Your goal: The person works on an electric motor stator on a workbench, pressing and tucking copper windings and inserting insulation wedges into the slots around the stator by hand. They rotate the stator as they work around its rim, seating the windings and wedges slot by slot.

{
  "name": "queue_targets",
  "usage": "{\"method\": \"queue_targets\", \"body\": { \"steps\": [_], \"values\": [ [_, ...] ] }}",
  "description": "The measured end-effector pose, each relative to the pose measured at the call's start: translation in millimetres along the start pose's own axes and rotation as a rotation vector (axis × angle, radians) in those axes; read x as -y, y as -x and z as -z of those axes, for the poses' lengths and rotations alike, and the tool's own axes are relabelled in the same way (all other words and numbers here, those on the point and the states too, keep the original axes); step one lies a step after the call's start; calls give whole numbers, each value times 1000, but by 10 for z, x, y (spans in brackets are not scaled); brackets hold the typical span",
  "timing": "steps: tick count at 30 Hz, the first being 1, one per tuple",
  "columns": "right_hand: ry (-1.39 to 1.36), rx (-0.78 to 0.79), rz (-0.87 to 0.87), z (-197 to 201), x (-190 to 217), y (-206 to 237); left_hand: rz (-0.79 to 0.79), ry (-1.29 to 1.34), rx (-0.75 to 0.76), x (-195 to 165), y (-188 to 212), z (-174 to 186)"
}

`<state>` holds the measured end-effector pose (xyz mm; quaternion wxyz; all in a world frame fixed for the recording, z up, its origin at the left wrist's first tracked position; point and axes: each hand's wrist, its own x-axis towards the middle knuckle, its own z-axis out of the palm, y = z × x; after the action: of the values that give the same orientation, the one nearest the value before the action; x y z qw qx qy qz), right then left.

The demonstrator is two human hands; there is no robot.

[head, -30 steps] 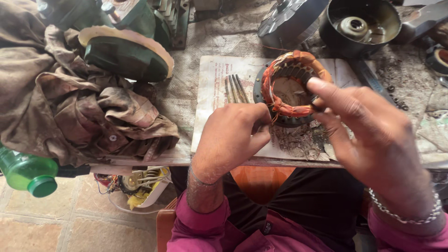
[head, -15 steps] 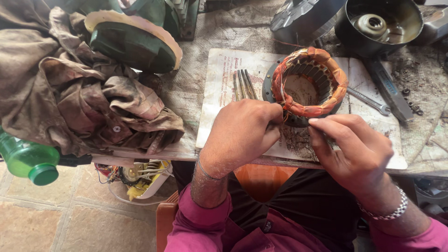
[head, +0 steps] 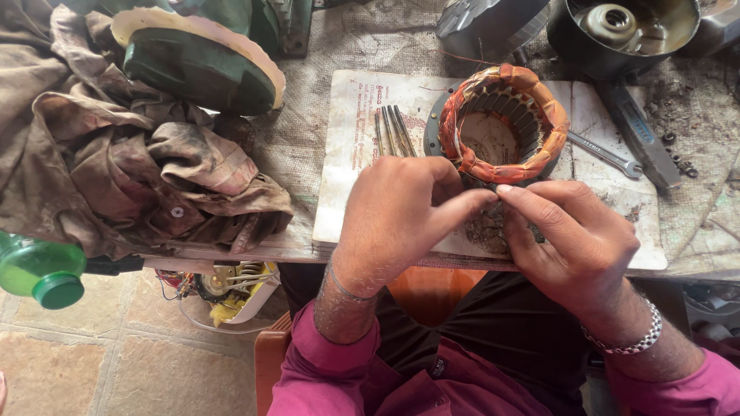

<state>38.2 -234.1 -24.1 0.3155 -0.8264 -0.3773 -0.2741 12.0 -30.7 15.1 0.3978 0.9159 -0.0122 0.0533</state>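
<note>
A motor stator with orange-wrapped copper windings stands on a worn sheet of paper on the bench. My left hand and my right hand meet just below the stator's near edge, forefingers touching, pinching at something small that the fingers hide. Thin flat strips lie just left of the stator, above my left hand. A bracelet circles my right wrist.
A pile of dirty rags covers the left of the bench, with a green motor cover behind it. A spanner, a flat tool and a dark round housing lie at the right. A green bottle is at the lower left.
My right hand has dropped from over the stator to its near edge and joined the left hand. The view has shifted slightly.
</note>
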Motion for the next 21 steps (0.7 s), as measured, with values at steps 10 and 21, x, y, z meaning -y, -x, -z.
{"method": "queue_targets", "body": {
  "steps": [10, 21],
  "values": [
    [19, -28, 29, 19, -41, 47, -87, 5, -107, 36, 22, -10],
    [29, -1, 98, 22, -33, 29, -71, 27, -32, 101, -26, 10]
  ]
}}
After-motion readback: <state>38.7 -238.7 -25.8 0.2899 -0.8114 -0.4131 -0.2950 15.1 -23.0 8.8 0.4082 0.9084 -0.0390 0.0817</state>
